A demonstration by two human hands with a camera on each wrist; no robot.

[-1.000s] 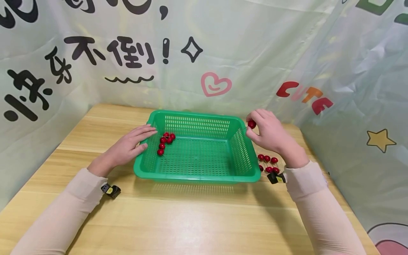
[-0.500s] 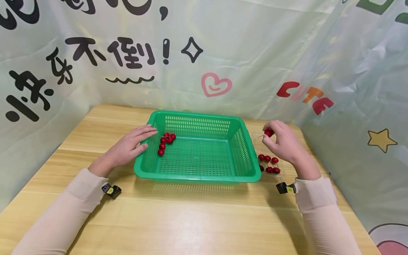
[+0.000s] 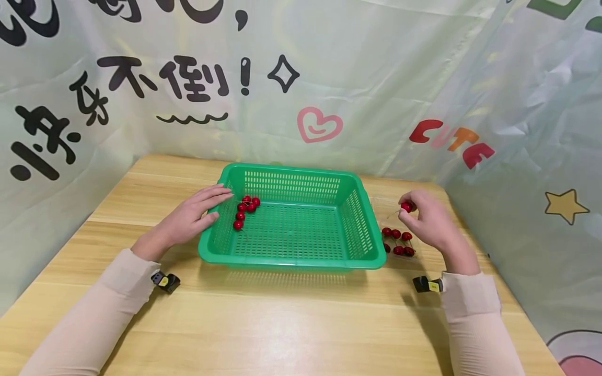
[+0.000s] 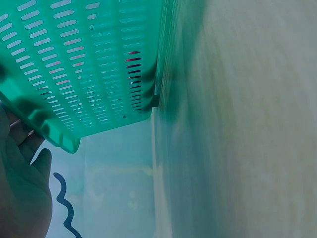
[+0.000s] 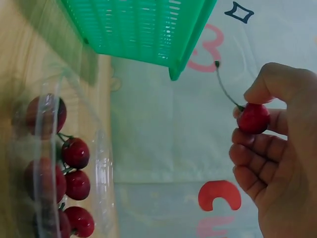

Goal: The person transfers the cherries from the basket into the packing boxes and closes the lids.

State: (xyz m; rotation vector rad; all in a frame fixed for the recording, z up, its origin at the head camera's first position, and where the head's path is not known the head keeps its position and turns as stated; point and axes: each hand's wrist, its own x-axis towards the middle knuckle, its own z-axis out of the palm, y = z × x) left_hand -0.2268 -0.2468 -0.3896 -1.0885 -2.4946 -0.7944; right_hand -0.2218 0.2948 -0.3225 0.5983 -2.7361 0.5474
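Note:
A green perforated basket (image 3: 291, 262) stands on the table, several red cherries (image 3: 241, 207) along the left of its floor. Fingers straight, my left hand (image 3: 185, 218) rests on the basket's left rim. To the right of the basket, my right hand (image 3: 431, 224) pinches a single cherry (image 5: 254, 119) between thumb and fingers, its thin stem pointing away from the palm. Below that hand, a clear plastic box (image 5: 102, 178) holds several more cherries (image 5: 77, 185). The basket's right side hides part of the box in the head view.
The light wood table (image 3: 282, 324) runs back to a pale printed cloth (image 3: 376, 68) hung behind and at both sides. Small black devices, one (image 3: 165, 282) at the left wrist and another (image 3: 428, 284) at the right, stick out from the sleeve cuffs.
My right hand, still pinching the cherry, has moved right and nearer, from the basket's right rim to above the clear box. The left hand and basket stay put.

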